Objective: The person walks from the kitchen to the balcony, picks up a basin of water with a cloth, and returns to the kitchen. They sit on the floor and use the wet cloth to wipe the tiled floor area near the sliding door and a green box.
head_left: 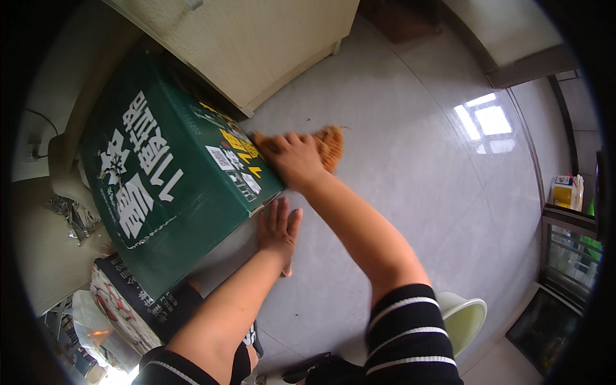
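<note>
A dark green cardboard box (173, 218) with white and yellow print stands at the left on the grey tiled floor. My right hand (296, 157) lies over an orange-brown fluffy cloth (330, 146) on the floor, next to the box's right side. Its fingers are bent onto the cloth and somewhat blurred. Below it, my left hand (278, 231) rests beside the box's near lower edge, fingers stretched out and holding nothing. The fingertips are close to the box; whether they touch it I cannot tell.
A pale wooden cabinet (256, 45) stands behind the box. A black printed carton (154, 301) sits at the lower left by my arm. To the right of my right sleeve is a pale green bucket (465, 321). Shelving with a yellow-and-white package (566, 192) lines the right edge.
</note>
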Demonstrator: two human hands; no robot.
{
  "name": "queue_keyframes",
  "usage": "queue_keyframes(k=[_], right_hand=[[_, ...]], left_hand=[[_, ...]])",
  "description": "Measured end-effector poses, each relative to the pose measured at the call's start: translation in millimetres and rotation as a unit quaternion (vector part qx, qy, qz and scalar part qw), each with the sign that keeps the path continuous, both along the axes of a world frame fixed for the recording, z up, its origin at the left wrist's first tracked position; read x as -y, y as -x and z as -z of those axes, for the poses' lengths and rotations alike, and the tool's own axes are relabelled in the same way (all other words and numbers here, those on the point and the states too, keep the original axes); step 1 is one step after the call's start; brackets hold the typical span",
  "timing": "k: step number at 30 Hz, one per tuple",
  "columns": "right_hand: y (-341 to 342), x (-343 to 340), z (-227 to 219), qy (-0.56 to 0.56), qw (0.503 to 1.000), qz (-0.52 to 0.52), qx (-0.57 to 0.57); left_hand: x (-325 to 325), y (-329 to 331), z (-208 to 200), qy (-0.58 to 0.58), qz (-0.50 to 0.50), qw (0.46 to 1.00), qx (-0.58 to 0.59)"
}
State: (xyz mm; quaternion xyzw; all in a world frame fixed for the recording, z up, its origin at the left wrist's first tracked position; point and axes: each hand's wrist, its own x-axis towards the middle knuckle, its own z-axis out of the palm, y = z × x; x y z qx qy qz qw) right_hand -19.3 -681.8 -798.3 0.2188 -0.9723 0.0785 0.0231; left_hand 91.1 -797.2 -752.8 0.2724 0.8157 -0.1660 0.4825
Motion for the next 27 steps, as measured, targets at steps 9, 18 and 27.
queue_keyframes(k=[9,18,27], right_hand=[[-108.4,-60.5,-12.2,0.015,1.000,-0.001,-0.010],[44.0,-137.2,20.4,-0.057,0.955,0.287,-0.038],[-127.7,-142.0,1.3,-0.105,0.979,0.173,-0.038]], left_hand=[[-11.9,1.3,-5.5,0.077,0.016,0.997,0.018],[-6.4,0.1,1.1,0.045,0.019,0.999,0.005],[-5.3,1.1,-3.6,0.034,-0.012,0.999,0.013]])
